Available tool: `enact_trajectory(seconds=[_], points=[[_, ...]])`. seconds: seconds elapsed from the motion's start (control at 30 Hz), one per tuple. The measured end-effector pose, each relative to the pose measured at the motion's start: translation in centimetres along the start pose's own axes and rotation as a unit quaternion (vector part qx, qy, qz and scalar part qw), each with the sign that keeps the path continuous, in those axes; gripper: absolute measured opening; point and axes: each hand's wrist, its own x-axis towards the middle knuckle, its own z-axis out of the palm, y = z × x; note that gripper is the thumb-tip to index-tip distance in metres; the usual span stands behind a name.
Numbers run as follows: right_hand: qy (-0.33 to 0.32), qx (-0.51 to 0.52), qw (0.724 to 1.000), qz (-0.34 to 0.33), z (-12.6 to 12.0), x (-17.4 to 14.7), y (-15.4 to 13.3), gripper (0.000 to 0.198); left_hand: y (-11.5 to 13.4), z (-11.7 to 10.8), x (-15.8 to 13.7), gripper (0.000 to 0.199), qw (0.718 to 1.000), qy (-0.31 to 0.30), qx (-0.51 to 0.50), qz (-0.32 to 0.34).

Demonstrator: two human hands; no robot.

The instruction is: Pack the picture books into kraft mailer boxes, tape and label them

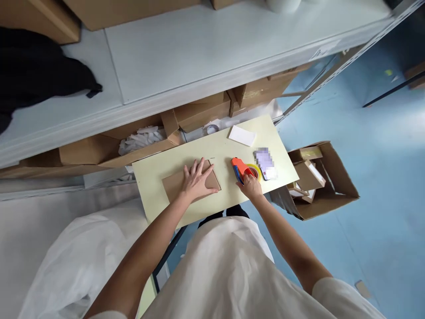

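Note:
Flat on the pale table point(232, 201) lies a closed brown cardboard box point(174, 184). My left hand point(196, 180) rests on its top with the fingers spread. To the right, my right hand point(250, 186) is closed round the handle of an orange and blue tape dispenser point(239, 165). A roll of yellow-edged tape point(255, 170) sits in the dispenser, partly hidden by the hand. Just right of it is a purple item point(263, 157), blurred out in part. A stack of white paper or cards point(242, 135) lies near the table's far edge.
An open carton point(345, 195) with several small boxes stands on the blue floor at right. Beyond the table runs a grey shelf point(199, 57), with open cartons point(89, 150) beneath. A black cloth point(43, 71) lies on it. White sheeting point(83, 248) is at lower left.

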Motion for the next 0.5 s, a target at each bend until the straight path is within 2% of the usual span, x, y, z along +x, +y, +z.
enact_trajectory(seconds=[0.17, 0.37, 0.43, 0.5], points=[[-0.028, -0.002, 0.999, -0.029, 1.5, 1.1, 0.8, 0.03, -0.6, 0.2, -0.8, 0.101, 0.998, -0.01, -0.019, -0.066], [-0.007, 0.02, 0.997, -0.079, 1.4, 0.8, 1.9, 0.021, -0.6, -0.1, -0.9, 0.101, 0.993, -0.053, -0.019, -0.101], [0.018, 0.049, 0.993, -0.108, 0.7, 0.3, 2.4, 0.02, -0.5, -0.5, -0.7, 0.092, 0.992, -0.05, -0.042, -0.105], [0.037, 0.112, 0.984, -0.137, -0.4, -0.2, 3.1, 0.02, 0.0, -1.2, 0.0, 0.075, 0.989, -0.024, -0.09, -0.112]])
